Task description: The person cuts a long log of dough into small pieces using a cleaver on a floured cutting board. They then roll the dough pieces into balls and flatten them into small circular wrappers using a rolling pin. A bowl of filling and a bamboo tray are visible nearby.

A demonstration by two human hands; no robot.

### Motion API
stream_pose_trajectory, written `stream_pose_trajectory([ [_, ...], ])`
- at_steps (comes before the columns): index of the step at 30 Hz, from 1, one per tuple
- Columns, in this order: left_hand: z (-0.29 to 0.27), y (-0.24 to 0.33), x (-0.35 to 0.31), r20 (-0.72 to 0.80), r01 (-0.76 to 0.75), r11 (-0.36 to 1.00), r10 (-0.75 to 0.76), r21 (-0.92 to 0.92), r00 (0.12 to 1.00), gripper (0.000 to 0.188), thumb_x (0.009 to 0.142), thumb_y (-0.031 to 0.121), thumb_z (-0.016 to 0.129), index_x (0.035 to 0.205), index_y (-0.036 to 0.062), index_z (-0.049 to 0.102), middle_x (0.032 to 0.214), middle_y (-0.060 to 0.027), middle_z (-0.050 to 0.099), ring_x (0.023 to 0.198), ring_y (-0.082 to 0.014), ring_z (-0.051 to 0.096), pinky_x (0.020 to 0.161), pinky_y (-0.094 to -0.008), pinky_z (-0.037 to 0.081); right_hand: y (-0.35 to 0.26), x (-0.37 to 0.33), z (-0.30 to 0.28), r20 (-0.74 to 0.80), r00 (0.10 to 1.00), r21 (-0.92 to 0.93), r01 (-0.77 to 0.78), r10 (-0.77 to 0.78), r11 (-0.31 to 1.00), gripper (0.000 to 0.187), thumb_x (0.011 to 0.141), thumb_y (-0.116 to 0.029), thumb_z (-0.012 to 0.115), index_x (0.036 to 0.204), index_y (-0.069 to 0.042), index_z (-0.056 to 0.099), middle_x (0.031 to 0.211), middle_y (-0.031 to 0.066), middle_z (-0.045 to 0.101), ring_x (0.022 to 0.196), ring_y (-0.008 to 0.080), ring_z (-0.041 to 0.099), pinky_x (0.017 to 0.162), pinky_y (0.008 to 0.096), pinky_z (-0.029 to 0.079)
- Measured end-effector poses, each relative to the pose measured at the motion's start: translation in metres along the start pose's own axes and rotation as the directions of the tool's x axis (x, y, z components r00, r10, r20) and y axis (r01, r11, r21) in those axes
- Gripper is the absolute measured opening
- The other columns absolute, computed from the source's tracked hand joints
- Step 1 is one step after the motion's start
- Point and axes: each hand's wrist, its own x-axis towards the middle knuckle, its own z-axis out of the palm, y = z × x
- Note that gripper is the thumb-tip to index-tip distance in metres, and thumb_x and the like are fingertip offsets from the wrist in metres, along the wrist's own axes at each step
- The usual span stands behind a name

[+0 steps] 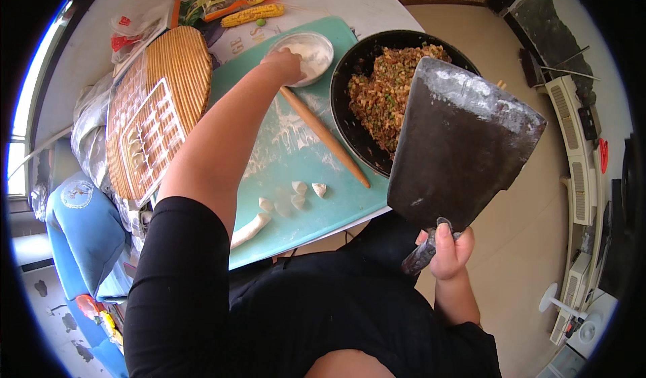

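Observation:
My left hand (pixel 285 66) reaches over the rim of a metal bowl (pixel 328 60) at the far side of the board, its fingers bunched at the white flour (pixel 311 55); their tips are hidden. A wide, dark cleaver (pixel 464 142), dusted with flour near its edge, is raised in my right hand (pixel 449 251), which is closed round the handle. Between my arms, a tapered wooden rolling pin (pixel 330 139) lies on the floured green board (pixel 316 233). Nearer me are several small cut dough pieces (pixel 299 187) and a dough roll (pixel 250 231), partly behind my left arm.
A black pan (pixel 342 112) of minced filling (pixel 383 95) stands right of the board, partly behind the cleaver. To the left, a white rack (pixel 158 136) rests on a round woven tray (pixel 192 58). Corn (pixel 252 15) and packages lie at the back.

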Motion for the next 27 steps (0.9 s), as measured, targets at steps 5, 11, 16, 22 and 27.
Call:
stream_pose_trajectory([
  [5,0.030,-0.024,0.013,-0.196,-0.196,0.949,0.149,-0.248,0.969,0.024,0.071,0.028,0.064,0.089,0.0125,0.068,0.083,-0.0120,0.066,0.085,-0.0304,0.063,0.076,-0.0389,0.049,0.006,0.007,-0.004,-0.018,0.999,-0.024,-0.032,0.032,0.999,0.015,0.089,-0.006,0.045,0.093,0.006,0.052,0.077,0.0105,0.058,0.055,0.0127,0.053,0.052,0.0261,0.047],
  [11,0.005,-0.028,-0.017,-0.452,-0.422,0.642,0.130,-0.640,0.882,0.015,0.083,0.016,0.064,0.091,0.0037,0.067,0.074,-0.0024,0.063,0.067,-0.0117,0.058,0.064,-0.0269,0.047,0.009,0.003,-0.007,0.025,1.000,-0.043,-0.017,0.018,0.999,0.022,0.092,-0.013,0.044,0.104,0.005,0.050,0.085,0.0141,0.059,0.059,0.0154,0.056,0.052,0.0294,0.049],
  [16,-0.014,-0.001,-0.168,-0.103,-0.267,0.571,0.303,-0.777,0.947,0.014,0.084,0.007,0.062,0.098,0.0052,0.064,0.082,-0.0011,0.062,0.073,-0.0097,0.057,0.069,-0.0238,0.050,0.009,0.000,0.009,-0.002,1.000,0.016,0.006,-0.006,1.000,0.017,0.092,-0.010,0.045,0.092,0.006,0.052,0.075,0.0104,0.058,0.057,0.0130,0.054,0.051,0.0271,0.047],
  [22,0.046,0.021,-0.241,-0.114,-0.237,0.682,0.221,-0.692,0.969,0.027,0.091,0.015,0.054,0.117,0.0115,0.059,0.112,-0.0103,0.063,0.104,-0.0250,0.060,0.091,-0.0356,0.047,0.005,-0.006,0.018,0.024,0.999,0.014,-0.024,0.024,1.000,0.015,0.093,-0.010,0.045,0.091,0.003,0.052,0.074,0.0096,0.058,0.056,0.0130,0.053,0.051,0.0265,0.046],
  [27,0.101,0.052,-0.246,-0.244,-0.699,0.716,0.677,-0.001,0.694,0.059,0.081,0.028,0.064,0.136,0.0240,0.042,0.149,-0.0078,0.025,0.137,-0.0313,0.023,0.111,-0.0475,0.021,0.011,-0.014,0.016,0.059,0.998,0.005,-0.034,0.034,0.999,0.016,0.093,-0.011,0.045,0.090,0.003,0.052,0.072,0.0096,0.058,0.055,0.0131,0.053,0.051,0.0263,0.046],
])
